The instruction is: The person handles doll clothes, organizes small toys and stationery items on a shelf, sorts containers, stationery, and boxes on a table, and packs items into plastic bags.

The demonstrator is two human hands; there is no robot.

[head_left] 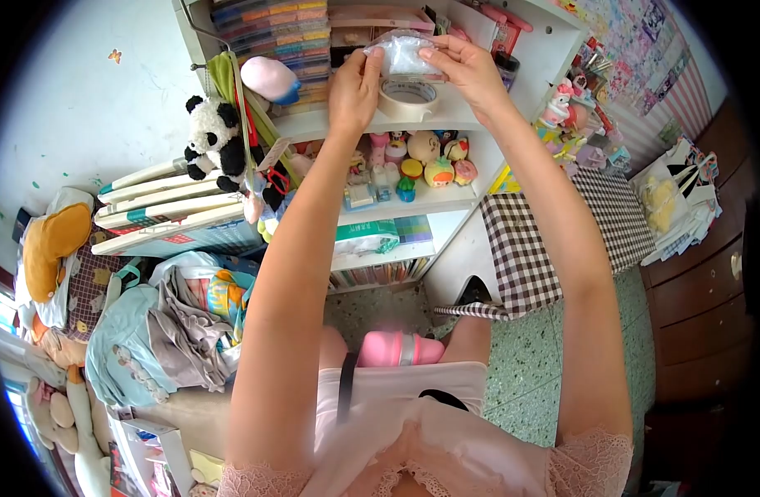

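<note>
Both hands are raised at the upper shelf, holding a small clear plastic bag (pixel 406 55) with whitish contents between them. My left hand (pixel 357 89) pinches the bag's left edge between thumb and fingers. The right edge is pinched by my right hand (pixel 469 70), its thumb lying over the front. Just below the bag, a roll of whitish tape (pixel 408 99) lies on the shelf. Stacked clear cases with coloured contents (pixel 301 41) stand behind my left hand.
Small figurines (pixel 424 147) fill the middle shelf (pixel 454 199). A panda plush (pixel 214 141) hangs left of the shelves. A checkered cloth (pixel 525 257) covers a surface to the right. Clothes (pixel 169 323) are piled at the left. A pink bottle (pixel 396 349) rests between the person's thighs.
</note>
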